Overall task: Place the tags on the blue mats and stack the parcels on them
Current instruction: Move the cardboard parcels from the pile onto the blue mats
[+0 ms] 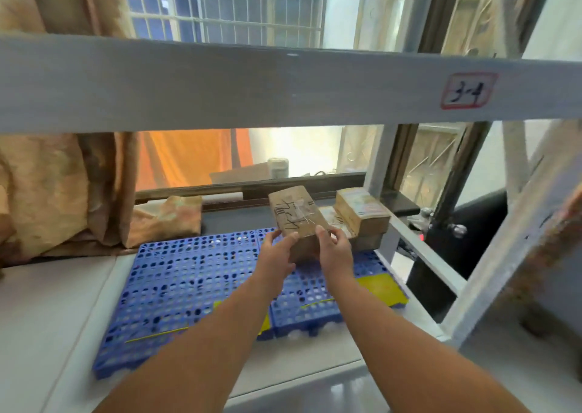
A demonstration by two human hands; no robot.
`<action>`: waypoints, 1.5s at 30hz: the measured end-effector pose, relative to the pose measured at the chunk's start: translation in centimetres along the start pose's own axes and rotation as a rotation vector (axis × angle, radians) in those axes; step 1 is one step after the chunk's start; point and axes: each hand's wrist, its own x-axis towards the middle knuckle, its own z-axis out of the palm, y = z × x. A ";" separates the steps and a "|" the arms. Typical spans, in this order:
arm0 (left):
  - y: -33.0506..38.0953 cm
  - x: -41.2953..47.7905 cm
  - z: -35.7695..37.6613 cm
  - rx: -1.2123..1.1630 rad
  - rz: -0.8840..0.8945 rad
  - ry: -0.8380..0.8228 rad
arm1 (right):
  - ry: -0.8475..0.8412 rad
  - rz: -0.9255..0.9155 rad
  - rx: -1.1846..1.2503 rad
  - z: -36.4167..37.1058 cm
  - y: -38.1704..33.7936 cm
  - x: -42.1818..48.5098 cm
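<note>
Parcel (297, 220), grasped by both hands' fingers (324, 234), hovers tilted above the blue mat (189, 274); set down crooked, it could topple against the stacked parcels (362, 214).

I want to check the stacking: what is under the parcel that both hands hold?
Under the held parcel lies the blue mat. The left hand and right hand cover its underside, so contact cannot be judged.

— Worn on the head, looking forward and down along both forearms into a shelf bay (283, 81), close over the blue mats (195, 274).

— Only one view; wide-angle, edges bent and probably slightly blurred.
</note>
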 end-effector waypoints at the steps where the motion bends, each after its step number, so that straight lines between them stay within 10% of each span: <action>1: -0.5 0.4 1.2 -0.015 -0.015 0.022 | -0.007 0.001 -0.036 -0.9 0.2 0.8; 18: -1.6 4.6 7.5 0.131 0.001 0.152 | -0.004 -0.171 -0.233 -5.3 0.0 5.6; 26: 0.7 5.9 6.0 -0.247 0.056 -0.163 | 0.044 -1.017 -0.862 -3.4 -1.2 5.1; 32: 0.1 6.8 4.6 -0.381 0.021 -0.167 | 0.011 -1.187 -1.112 -2.0 0.0 4.9; 36: -0.1 7.0 3.1 -0.305 -0.058 -0.066 | -0.096 -1.128 -1.064 -2.0 0.8 4.9; 45: 0.6 8.0 3.0 -0.123 -0.060 0.096 | 0.138 -0.395 -0.849 -4.4 -1.0 7.5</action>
